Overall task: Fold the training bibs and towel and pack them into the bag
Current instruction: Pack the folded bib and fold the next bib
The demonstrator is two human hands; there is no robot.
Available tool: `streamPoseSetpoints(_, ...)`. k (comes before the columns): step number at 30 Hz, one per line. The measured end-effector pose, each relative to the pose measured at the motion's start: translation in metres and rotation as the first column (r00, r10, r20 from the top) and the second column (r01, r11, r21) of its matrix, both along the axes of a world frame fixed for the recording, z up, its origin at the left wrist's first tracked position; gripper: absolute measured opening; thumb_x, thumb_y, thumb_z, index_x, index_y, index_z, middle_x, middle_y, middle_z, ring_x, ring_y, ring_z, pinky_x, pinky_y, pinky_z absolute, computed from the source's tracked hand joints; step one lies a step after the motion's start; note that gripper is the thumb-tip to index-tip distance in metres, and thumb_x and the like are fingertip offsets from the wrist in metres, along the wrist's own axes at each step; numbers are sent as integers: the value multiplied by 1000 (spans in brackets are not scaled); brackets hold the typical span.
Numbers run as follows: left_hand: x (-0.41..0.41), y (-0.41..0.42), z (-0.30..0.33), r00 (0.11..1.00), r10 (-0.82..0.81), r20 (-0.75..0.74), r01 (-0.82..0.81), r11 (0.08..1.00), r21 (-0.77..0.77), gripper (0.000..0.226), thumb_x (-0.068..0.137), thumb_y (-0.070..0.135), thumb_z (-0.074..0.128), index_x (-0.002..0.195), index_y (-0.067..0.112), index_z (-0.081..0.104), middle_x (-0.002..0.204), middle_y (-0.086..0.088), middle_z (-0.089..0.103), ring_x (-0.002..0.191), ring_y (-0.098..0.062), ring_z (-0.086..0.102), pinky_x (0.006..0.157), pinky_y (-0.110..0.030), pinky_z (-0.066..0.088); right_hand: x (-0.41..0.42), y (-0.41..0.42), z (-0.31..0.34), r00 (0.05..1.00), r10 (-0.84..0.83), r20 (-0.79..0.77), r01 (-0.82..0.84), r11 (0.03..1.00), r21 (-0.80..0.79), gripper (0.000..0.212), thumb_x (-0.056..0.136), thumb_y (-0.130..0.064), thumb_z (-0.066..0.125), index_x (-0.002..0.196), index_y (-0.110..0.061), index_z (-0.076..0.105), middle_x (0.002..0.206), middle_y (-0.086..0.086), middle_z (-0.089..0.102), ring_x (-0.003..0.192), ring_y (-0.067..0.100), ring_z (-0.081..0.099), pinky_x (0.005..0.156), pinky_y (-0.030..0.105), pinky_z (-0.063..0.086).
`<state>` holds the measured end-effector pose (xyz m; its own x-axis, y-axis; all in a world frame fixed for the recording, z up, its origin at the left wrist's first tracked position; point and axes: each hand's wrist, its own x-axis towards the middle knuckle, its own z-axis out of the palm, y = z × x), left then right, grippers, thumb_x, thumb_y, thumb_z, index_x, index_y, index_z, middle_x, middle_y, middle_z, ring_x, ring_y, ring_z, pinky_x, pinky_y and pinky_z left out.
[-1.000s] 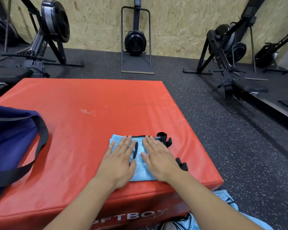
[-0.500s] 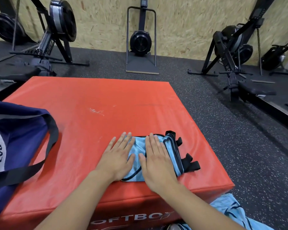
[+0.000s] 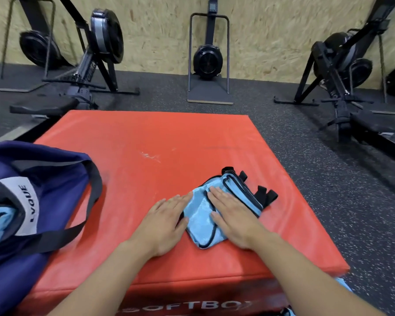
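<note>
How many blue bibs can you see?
3: one folded bib under both hands, one inside the bag, one on the floor. More may be hidden.

Red soft plyo box [image 3: 160, 142] under the grip | rowing machines [image 3: 100, 53] beyond it | speckled black floor [image 3: 328, 201] | chipboard wall [image 3: 164, 30]

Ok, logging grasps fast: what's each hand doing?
Left hand: open, flat, touching the folded bib.
Right hand: open, pressing flat on it.

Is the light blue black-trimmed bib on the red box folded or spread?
Folded: the light blue bib is a small layered packet under both flat hands.
</note>
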<state>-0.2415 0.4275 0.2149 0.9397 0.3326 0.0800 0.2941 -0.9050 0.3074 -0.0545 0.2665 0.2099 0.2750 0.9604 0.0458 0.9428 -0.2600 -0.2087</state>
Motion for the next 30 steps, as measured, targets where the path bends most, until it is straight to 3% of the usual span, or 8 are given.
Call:
streamPoseSetpoints(5, -29, -1, -3, 998, -57, -35, 61, 992, 107, 59, 97, 56, 7, 154, 49, 19, 160, 9, 30, 149, -9, 23, 122, -32, 10, -3, -8, 12, 998, 55, -17, -55, 998, 19, 73, 99, -60, 12, 160, -21, 15, 167, -9, 5, 152, 0, -3, 125, 27, -1)
streamPoseSetpoints(7, -35, 1, -4, 997, -55, -50, 61, 990, 125, 67, 95, 64, -4, 154, 47, 24, 161, 10, 29, 150, -9, 21, 121, -30, 8, -10, -22, 18, 999, 34, -37, -33, 999, 32, 73, 98, -61, 12, 160, -23, 18, 166, -10, 7, 151, -1, -2, 124, 25, -1)
streamPoseSetpoints(10, -43, -6, -2, 998, -47, -35, 51, 987, 152, 88, 87, 70, -19, 153, 42, 30, 158, 7, 35, 148, -11, 27, 121, -32, 12, -26, -51, 28, 993, 27, -116, -24, 999, 22, 60, 103, -53, 32, 157, -28, 28, 166, -10, 11, 151, -1, 4, 124, 24, 2)
streamPoseSetpoints(14, -60, -22, -1, 999, -25, -26, 29, 981, 191, 74, 95, 67, -3, 153, 38, 33, 155, 5, 40, 145, -13, 33, 121, -32, 14, -51, -101, 36, 976, 42, -215, -40, 999, 14, 60, 96, -67, 28, 149, -42, 40, 164, -16, 17, 149, -6, 11, 123, 22, 11)
streamPoseSetpoints(16, -72, -33, -1, 999, -24, -29, 30, 979, 200, 65, 98, 63, 11, 154, 37, 32, 155, 3, 41, 145, -15, 34, 121, -31, 12, -62, -123, 38, 973, 56, -224, -58, 998, -2, 49, 99, -62, 36, 145, -49, 44, 163, -22, 15, 147, -11, 10, 122, 22, 14)
streamPoseSetpoints(19, -92, -51, 4, 998, -39, -53, 50, 976, 213, 66, 96, 61, 13, 156, 37, 27, 157, 0, 38, 147, -18, 31, 120, -33, 12, -79, -146, 35, 968, 103, -227, -111, 994, -20, 44, 101, -54, 40, 144, -50, 45, 163, -24, 9, 148, -11, 3, 124, 24, 12)
streamPoseSetpoints(26, -132, -81, 3, 997, -69, -14, 71, 966, 248, 58, 101, 56, 28, 154, 34, 32, 148, 3, 49, 139, -18, 43, 113, -27, 14, -97, -154, 19, 987, 161, -5, -161, 986, -43, 47, 106, -43, 33, 152, -39, 37, 166, -16, 0, 152, 1, -8, 124, 29, 6)
streamPoseSetpoints(30, -143, -85, 8, 997, -77, -12, 77, 967, 241, 49, 101, 57, 27, 144, 39, 41, 156, 4, 39, 147, -17, 29, 117, -28, 11, -97, -151, 14, 979, 172, 107, -172, 985, -7, 47, 106, -37, 33, 153, -32, 37, 166, -15, 7, 152, 2, -4, 124, 31, 11)
